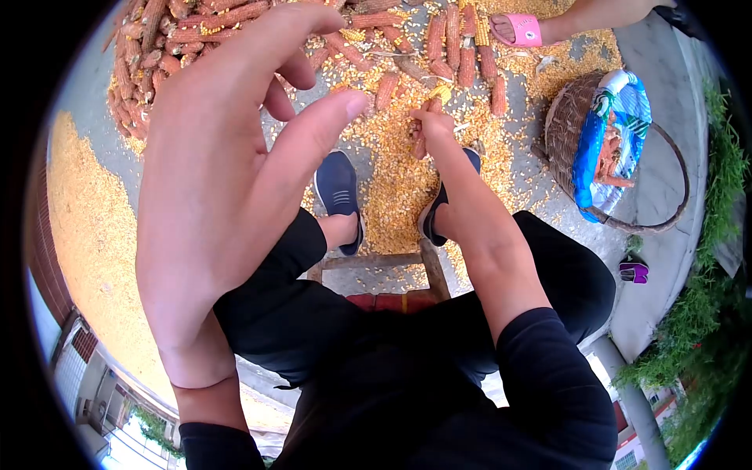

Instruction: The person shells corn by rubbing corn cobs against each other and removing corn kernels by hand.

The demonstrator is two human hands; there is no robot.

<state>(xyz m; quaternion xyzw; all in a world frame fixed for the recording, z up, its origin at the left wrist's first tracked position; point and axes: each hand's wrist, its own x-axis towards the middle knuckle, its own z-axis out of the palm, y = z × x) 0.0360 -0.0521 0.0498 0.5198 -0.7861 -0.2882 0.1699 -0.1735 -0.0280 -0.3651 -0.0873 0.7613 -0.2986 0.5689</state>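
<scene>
My left hand (227,157) is raised close to the camera, large in view. Its fingers are curved and its thumb stands apart, with nothing visible between them. Lower down, over the scattered kernels (388,180), my right hand (436,125) is closed on a corn cob (419,147), whose reddish end sticks out below the fingers. Just beyond that hand a yellow-kernelled piece of corn (441,93) shows; whether it belongs to the held cob I cannot tell. My left hand covers part of the ground and the cob pile.
A heap of stripped cobs (184,35) lies at the far left. On the right stands a lined wicker basket (568,129) with cobs inside. Another person's foot in a pink sandal (523,30) is at the far right. A wooden stool (376,261) shows between my legs.
</scene>
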